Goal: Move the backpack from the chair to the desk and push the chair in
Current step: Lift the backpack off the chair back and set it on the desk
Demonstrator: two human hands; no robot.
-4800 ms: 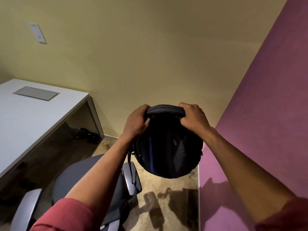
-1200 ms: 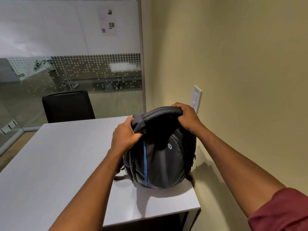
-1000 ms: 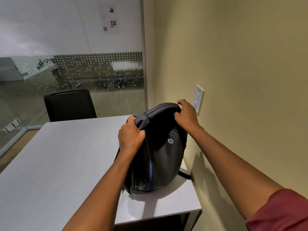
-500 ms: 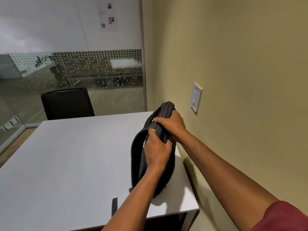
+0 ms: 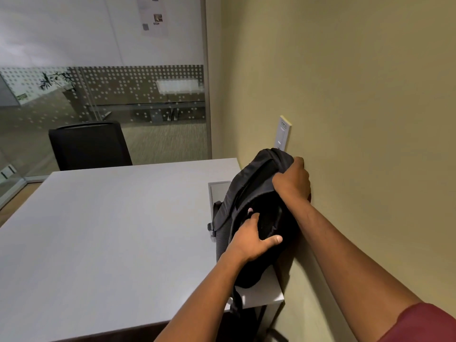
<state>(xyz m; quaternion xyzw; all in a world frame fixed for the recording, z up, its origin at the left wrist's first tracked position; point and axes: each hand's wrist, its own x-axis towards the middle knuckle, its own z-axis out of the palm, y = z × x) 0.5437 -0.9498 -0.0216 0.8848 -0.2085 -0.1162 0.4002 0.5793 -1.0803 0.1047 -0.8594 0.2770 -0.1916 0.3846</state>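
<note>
1. Well left of the backpack (image 5: 256, 218), across the far edge of the tabletop (image 5: 111, 230), a black chair back (image 5: 90, 144) stands before the glass partition (image 5: 103, 95). The chair to be pushed in is not in view.
2. The left hand (image 5: 251, 240) lies on the backpack's near, lower half, fingers spread over the dark fabric and thumb hooked round its near side: a loose grip, more pressing than clamping.
3. The backpack rests on the tabletop's right edge, leaning against the yellow wall (image 5: 357, 119). Its long axis runs from the near corner away and upward, toward the wall plate (image 5: 283, 134) just above its top. A strap (image 5: 234, 302) hangs off the near edge.
4. The right hand (image 5: 292, 180) is closed over the backpack's upper end, touching the wall, so it is the farther grip.
5. Both hands sit along that axis. I judge that release comes next, and the wall's support decides whether the backpack stays put.
</note>
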